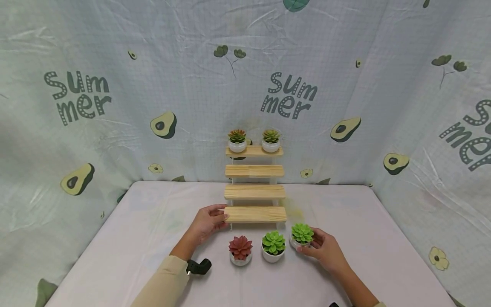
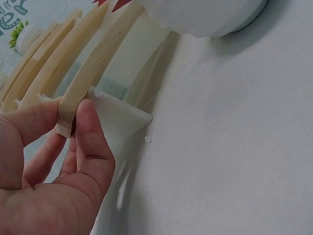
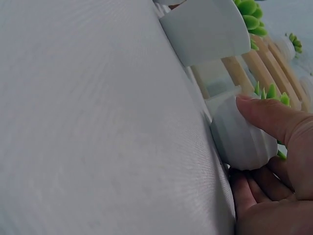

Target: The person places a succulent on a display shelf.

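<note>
My left hand pinches the left end of the lowest wooden step of a small tiered plant stand; in the left wrist view, thumb and fingers close around that step's end. My right hand grips a bright green succulent in a white ribbed pot, its thumb on one side and fingers around the other, with the base at the table cloth. Left of it stands a second green succulent in a smooth white pot. Farther left is a red succulent in a white pot.
Two potted succulents, one red-tipped and one green, sit on the stand's top step. A patterned cloth backdrop hangs behind and beside the white-covered table.
</note>
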`<action>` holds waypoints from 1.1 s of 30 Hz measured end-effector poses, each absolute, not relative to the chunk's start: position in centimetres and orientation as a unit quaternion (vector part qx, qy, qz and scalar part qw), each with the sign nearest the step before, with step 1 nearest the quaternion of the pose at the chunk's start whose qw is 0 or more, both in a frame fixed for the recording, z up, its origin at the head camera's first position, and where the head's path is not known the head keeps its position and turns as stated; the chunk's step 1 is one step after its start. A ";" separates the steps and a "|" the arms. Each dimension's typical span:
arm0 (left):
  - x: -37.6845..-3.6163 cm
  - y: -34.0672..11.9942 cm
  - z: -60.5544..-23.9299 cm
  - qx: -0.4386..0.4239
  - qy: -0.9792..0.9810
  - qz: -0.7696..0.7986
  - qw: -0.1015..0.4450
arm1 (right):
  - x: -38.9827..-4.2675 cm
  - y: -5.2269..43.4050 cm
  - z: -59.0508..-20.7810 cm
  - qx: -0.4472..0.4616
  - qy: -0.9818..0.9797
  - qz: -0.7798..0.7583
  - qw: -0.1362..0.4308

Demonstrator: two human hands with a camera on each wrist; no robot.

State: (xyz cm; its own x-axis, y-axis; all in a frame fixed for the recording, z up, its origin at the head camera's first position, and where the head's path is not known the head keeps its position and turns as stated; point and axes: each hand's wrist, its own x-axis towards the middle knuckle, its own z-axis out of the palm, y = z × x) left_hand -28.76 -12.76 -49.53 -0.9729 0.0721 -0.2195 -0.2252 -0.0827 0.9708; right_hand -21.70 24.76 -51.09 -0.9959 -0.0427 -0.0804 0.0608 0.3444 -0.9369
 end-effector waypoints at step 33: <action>-28.8 -12.8 -49.6 -0.062 0.669 0.733 0.105 | -24.8 22.3 -46.2 -0.036 0.791 -0.610 -0.012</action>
State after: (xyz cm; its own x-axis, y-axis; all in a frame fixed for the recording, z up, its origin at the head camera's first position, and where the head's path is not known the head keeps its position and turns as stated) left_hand -28.84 -12.79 -49.56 -0.9703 0.0713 -0.2311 -0.2366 -0.0819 0.9682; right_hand -24.77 22.28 -46.22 -0.9972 -0.0419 0.0626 -0.0712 0.2525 -0.9650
